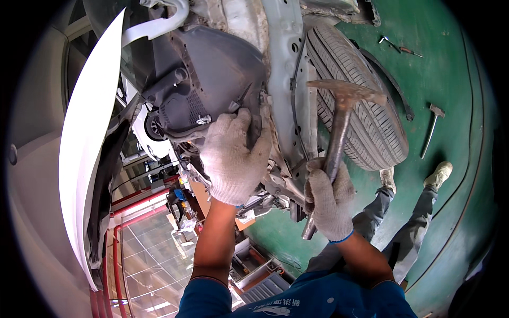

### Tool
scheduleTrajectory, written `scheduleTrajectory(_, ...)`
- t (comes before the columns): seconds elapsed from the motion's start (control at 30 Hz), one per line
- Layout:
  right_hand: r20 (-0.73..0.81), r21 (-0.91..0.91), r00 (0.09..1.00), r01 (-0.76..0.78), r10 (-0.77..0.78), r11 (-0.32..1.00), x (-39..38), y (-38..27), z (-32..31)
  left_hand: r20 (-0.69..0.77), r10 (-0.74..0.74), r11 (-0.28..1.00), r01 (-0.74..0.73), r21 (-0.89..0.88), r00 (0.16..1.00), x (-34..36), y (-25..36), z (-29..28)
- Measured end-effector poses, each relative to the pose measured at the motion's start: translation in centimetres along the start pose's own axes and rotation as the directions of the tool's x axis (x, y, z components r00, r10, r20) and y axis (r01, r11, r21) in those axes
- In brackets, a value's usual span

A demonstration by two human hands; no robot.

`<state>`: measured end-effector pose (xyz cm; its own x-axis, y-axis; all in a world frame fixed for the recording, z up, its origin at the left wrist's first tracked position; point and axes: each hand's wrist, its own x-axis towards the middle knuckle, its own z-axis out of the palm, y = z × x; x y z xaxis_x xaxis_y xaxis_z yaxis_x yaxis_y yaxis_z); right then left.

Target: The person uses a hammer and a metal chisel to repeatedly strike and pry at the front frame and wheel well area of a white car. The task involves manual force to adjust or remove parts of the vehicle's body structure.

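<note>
My left hand (236, 156), in a pale knitted work glove, rests on the car's front structure beside a dark plastic liner (217, 58). Its thumb is spread from the fingers, with dark material showing in the gap; some fingertips bend out of sight. A worn steel hammer (338, 132) with a rusty, pointed head is in my right hand (331, 201), also gloved, the fingers wrapped round the lower handle. The hammer head stands upward in front of a tyre (360, 100). A pale metal body rail (284, 79) runs between the liner and the tyre.
A white body panel (87, 148) curves along the left. On the green floor (445, 69) lie another hammer (433, 130), a ratchet-like tool (391, 43) and a dark curved strip (389, 79). My shoes (439, 174) are beside the tyre. An open drawer unit (254, 265) stands lower down.
</note>
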<state>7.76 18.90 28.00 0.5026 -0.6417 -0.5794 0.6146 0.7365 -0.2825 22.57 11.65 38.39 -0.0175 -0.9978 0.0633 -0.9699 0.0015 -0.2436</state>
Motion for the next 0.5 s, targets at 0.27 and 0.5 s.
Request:
scheduleTrajectory(0.27, 0.093, -0.070, 0.986, 0.142, -0.135, 0.987, 0.3, 0.2, 1.3, -0.042, 0.055, 0.998, -0.056, -0.009, 0.998, 0.2, -0.2, -0.2)
scheduleTrajectory(0.5, 0.102, -0.119, 0.988, 0.129, -0.117, 0.984, 0.4, 1.0, 1.5, -0.036, 0.085, 0.996, -0.084, 0.018, 0.996, 0.1, -0.4, -0.1)
